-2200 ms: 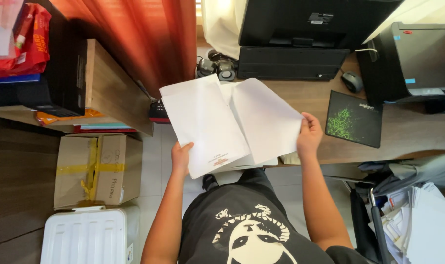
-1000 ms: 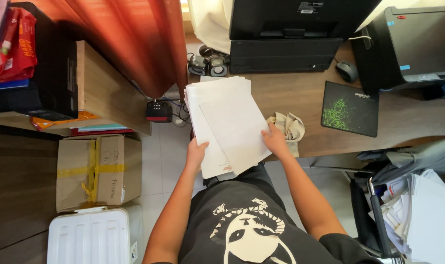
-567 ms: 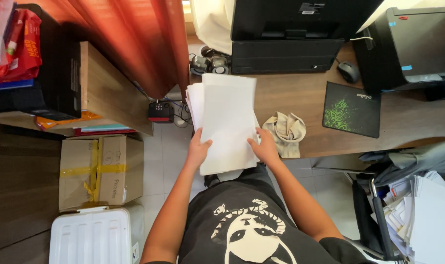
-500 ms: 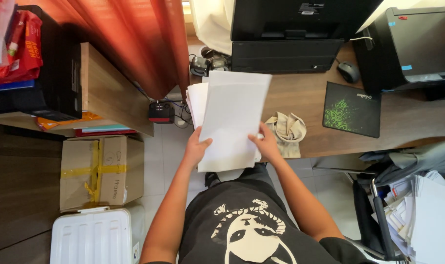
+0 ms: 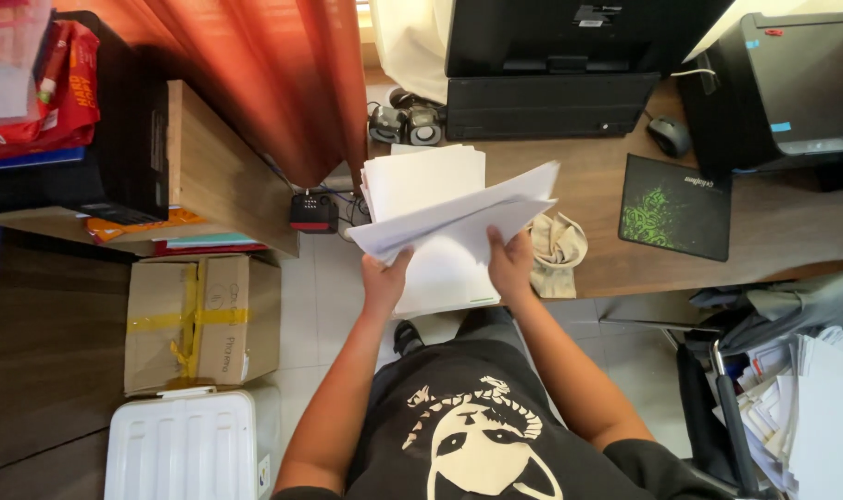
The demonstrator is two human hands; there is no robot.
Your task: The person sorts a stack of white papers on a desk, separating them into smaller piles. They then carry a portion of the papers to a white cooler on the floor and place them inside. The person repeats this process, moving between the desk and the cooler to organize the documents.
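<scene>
Now we have both hands on paper: our left hand (image 5: 385,281) pinches the near left edge of a few lifted sheets (image 5: 459,215), thumb on top, and our right hand (image 5: 509,263) grips their near right edge, fingers curled under. These sheets are tilted up and fanned, seen almost edge-on, above the stack (image 5: 423,181) that lies at the left end of the desk (image 5: 588,199) and overhangs its near edge toward us.

As for containers, a taped carton (image 5: 202,319) sits shut on the floor to our left, and a white ribbed bin (image 5: 188,448) with its lid on stands just in front of it; we cannot see inside either. At lower right a chair (image 5: 718,417) holds a loose heap of papers (image 5: 811,407).

Just right of the stack a crumpled cloth (image 5: 556,250) lies near the desk's front edge, close to our right hand. Further right lies a black mat (image 5: 674,206), with a mouse (image 5: 668,136) beyond it. A keyboard (image 5: 551,106) and small speakers (image 5: 405,125) sit past the stack. Bare wood shows between cloth and mat
</scene>
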